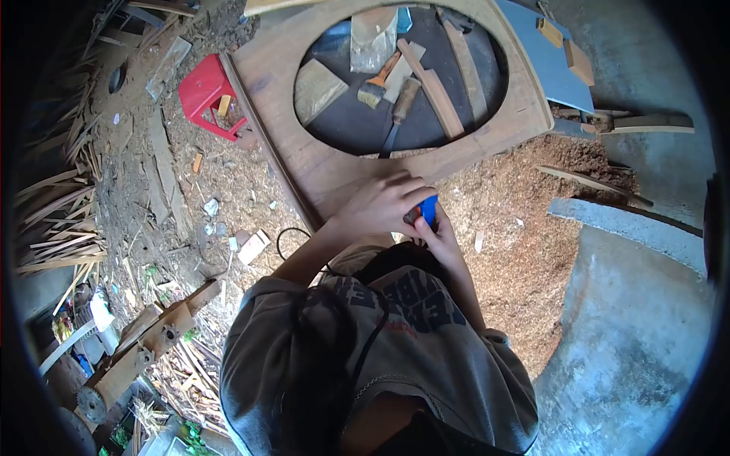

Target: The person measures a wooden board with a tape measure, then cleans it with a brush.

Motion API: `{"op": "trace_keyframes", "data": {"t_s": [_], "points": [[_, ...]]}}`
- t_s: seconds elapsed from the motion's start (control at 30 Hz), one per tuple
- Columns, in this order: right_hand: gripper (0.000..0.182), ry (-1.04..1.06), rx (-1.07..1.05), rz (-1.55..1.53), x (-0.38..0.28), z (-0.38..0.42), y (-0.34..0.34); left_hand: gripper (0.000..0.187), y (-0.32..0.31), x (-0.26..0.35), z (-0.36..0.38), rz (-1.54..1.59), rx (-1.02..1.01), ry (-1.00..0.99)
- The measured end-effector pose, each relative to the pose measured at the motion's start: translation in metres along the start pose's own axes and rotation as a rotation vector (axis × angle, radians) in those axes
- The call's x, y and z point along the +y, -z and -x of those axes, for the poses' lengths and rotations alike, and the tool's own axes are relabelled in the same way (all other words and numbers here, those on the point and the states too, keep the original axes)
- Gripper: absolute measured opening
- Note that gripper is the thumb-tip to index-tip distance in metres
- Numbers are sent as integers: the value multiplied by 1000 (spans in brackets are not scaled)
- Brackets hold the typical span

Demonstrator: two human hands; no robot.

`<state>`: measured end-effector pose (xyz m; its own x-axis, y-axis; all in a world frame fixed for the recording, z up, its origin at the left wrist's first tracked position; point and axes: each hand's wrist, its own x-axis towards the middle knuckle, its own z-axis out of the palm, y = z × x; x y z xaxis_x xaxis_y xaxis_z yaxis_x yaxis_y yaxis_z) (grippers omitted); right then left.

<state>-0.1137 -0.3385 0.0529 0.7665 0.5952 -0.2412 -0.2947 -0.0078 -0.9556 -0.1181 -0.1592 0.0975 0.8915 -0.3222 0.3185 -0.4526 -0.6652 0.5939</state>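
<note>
My left hand (389, 199) and my right hand (439, 237) meet in front of my body, at the near edge of a wooden panel (342, 171). Between their fingers is a small blue object (428, 210) with a dark and orange part; its kind is not clear. Both hands are closed around it, the left from above and the right from the side. Beyond them, in the panel's dark oval (342, 121), lie a wooden-handled chisel (406, 100), an orange-handled brush (372, 93) and several wood pieces (441, 105).
A red plastic stool (204, 80) stands left of the panel. Sawdust (502, 266) covers the ground, with wood scraps (255, 247) and offcuts about. To the right is a concrete block (631, 319); a toothed wheel (91, 404) sits at lower left.
</note>
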Motion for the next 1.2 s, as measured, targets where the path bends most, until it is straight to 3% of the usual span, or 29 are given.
{"op": "trace_keyframes", "data": {"t_s": [0.1,0.17,0.23,0.3,0.33,0.47,0.7,0.77,0.83,0.9,1.0,1.03,1.13,1.2], "points": [[43,-166,155,-24,18,14,-8,57,-6,8,11,49,-56,-27],[39,-130,134,-142,13,18,-18,57,0,8,21,275,-165,69],[38,-118,128,-111,16,23,-24,50,3,2,37,396,-145,101],[37,-95,131,-85,17,30,-33,38,-7,-6,63,438,-45,222],[36,-98,104,-38,18,35,-38,29,-9,-4,77,562,-122,435],[34,-62,108,32,17,68,-64,25,-5,19,115,941,-143,608],[31,-45,117,49,23,118,-107,21,20,60,173,900,-110,677],[33,-3,128,-3,20,128,-120,21,22,57,185,869,-125,599],[33,8,165,98,19,135,-128,21,23,49,191,1107,-83,634],[30,30,267,52,20,136,-141,26,27,40,191,1120,-159,638],[27,-24,450,-42,23,131,-167,39,39,38,191,1102,-459,881],[28,-75,557,-114,25,126,-176,45,41,32,194,1114,-563,862],[30,89,673,3,40,102,-203,58,53,5,200,1271,-784,821],[30,113,703,77,41,85,-225,57,58,-25,209,1455,-876,864]]}}
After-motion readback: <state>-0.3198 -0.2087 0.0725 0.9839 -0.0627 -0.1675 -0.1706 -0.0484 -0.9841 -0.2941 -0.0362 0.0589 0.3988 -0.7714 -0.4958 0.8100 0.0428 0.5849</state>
